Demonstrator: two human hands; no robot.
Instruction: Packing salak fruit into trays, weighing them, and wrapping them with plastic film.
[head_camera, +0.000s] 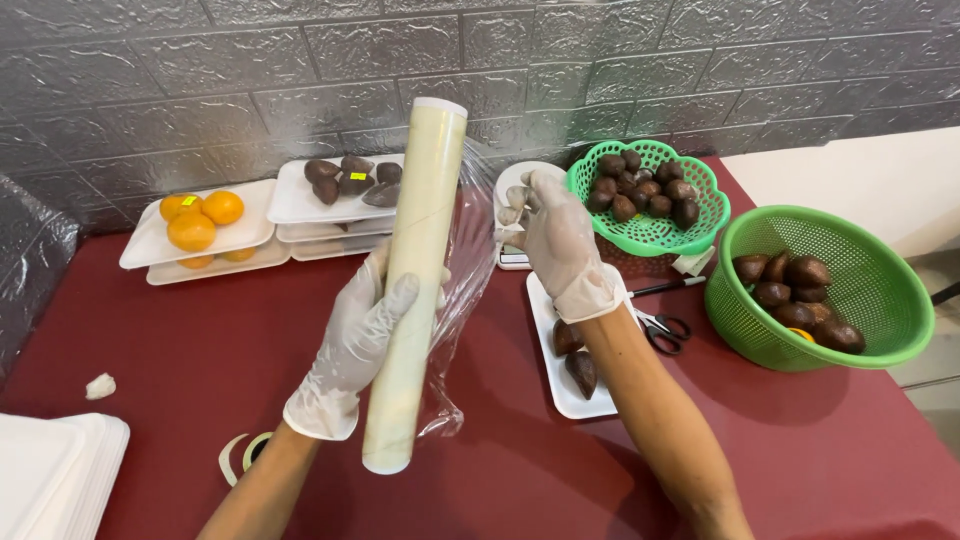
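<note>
Upright, cling-film roll (415, 290) clamped in left hand (352, 345); right hand (556, 240) pinches film sheet (470, 260) beside it.

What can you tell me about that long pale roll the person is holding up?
The roll of cling film is a long, cream-coloured cylinder, held nearly upright with its top tilted slightly right, above the dark red table. The gloved left hand grips it around the middle. A thin, clear, crinkled sheet is pulled off its right side, and the gloved right hand pinches that sheet's far edge. Its lower end hangs free of the table.
</note>
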